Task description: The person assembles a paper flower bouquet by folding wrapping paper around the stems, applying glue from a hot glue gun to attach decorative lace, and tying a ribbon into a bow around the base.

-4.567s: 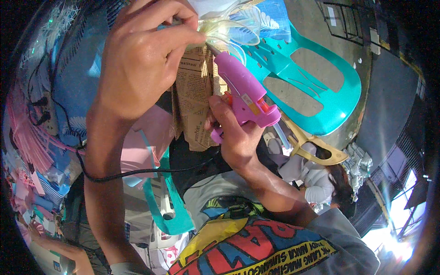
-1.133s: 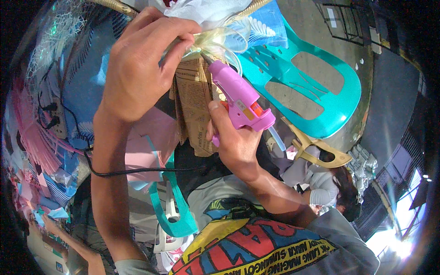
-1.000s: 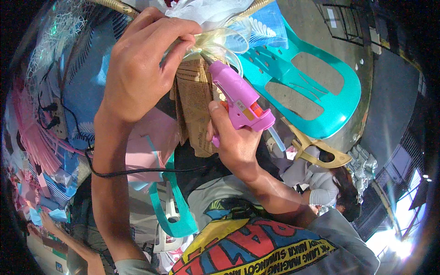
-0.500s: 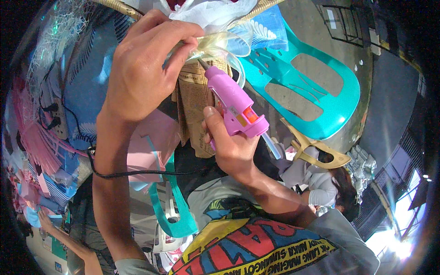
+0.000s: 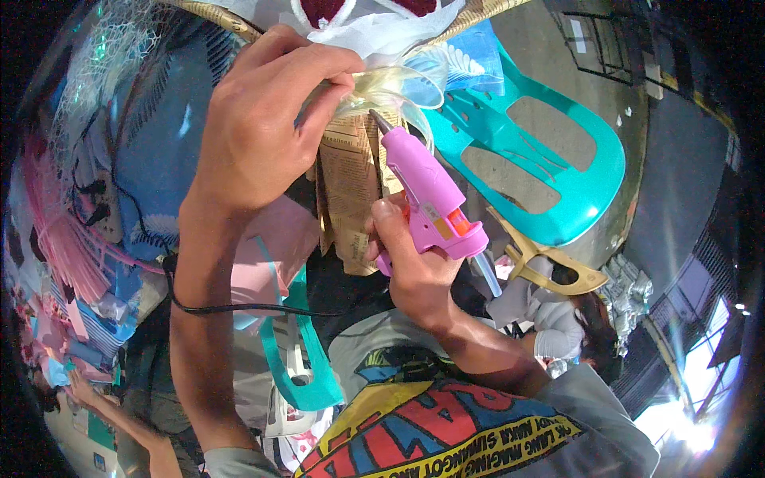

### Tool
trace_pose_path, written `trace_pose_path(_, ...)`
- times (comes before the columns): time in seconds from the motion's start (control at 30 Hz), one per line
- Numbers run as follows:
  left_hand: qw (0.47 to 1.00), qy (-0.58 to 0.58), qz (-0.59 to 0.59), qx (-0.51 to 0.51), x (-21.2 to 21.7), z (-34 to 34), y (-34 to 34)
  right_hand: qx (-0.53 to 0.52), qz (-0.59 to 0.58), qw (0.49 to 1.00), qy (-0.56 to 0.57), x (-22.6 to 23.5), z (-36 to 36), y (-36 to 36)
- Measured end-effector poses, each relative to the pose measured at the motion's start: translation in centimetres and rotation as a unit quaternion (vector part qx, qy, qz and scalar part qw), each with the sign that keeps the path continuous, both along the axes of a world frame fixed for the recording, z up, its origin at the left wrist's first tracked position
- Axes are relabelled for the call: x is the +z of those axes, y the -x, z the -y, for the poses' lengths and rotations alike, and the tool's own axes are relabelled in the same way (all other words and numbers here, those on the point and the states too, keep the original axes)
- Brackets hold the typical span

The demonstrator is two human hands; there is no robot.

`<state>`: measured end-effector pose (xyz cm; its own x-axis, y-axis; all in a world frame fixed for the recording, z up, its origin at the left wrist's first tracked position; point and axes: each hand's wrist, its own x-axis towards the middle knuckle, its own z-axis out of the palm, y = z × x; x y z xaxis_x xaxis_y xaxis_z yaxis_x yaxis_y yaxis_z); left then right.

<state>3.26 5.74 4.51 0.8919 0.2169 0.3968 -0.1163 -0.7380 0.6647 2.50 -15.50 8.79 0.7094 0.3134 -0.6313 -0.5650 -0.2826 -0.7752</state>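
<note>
**A:** What's at the centre of it?

**B:** A pink glue gun [image 5: 430, 195], held tilted, its metal nozzle up against a sheer pale-yellow ribbon bow [image 5: 398, 84]. The bow sits round the neck of a bouquet wrapped in brown newsprint-style paper [image 5: 351, 183].

**A:** Which hand has the gun?

**B:** The right hand [image 5: 410, 267]. Its fingers are curled tight about the grip, one finger lying along the front by the trigger. A clear glue stick pokes out of the back end of the gun, just beyond the knuckles.

**A:** And the left hand [image 5: 259, 131]?

**B:** Closed over the top of the wrap, fingertips pinching the ribbon right beside the nozzle. The paper hangs down below that hand, between the two hands.

**A:** What lies round them?

**B:** A black cord [image 5: 239, 307] crosses the left forearm, below the wrist. Past the right hand, on its far side, stands a teal plastic chair [image 5: 574, 183], and near its edge a gold-coloured pair of scissors [image 5: 550, 267]. Above the left hand there is white tissue [image 5: 374, 32] spilling from the bouquet. Out beyond the left arm lie heaps of pink and blue wrapping sheets [image 5: 72, 263].
</note>
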Motion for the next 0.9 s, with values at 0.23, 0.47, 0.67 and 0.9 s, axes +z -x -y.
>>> trace_pose_path(0.23,0.998,0.043,-0.042,0.024,0.3,0.4,0.2,0.032,0.067,0.997,0.020,0.4,0.5,0.5)
trace_pose_path(0.47,0.996,0.067,-0.055,0.034,0.5,0.5,0.6,0.097,0.043,0.994,0.036,3.3,0.8,-0.8)
trace_pose_path(0.67,0.996,0.033,0.018,0.080,-0.4,1.0,0.8,0.057,0.033,0.998,0.001,5.0,2.3,-0.2)
trace_pose_path(0.9,0.990,0.017,0.050,0.132,-1.4,2.0,1.5,0.051,-0.007,0.994,-0.093,6.3,5.4,0.4)
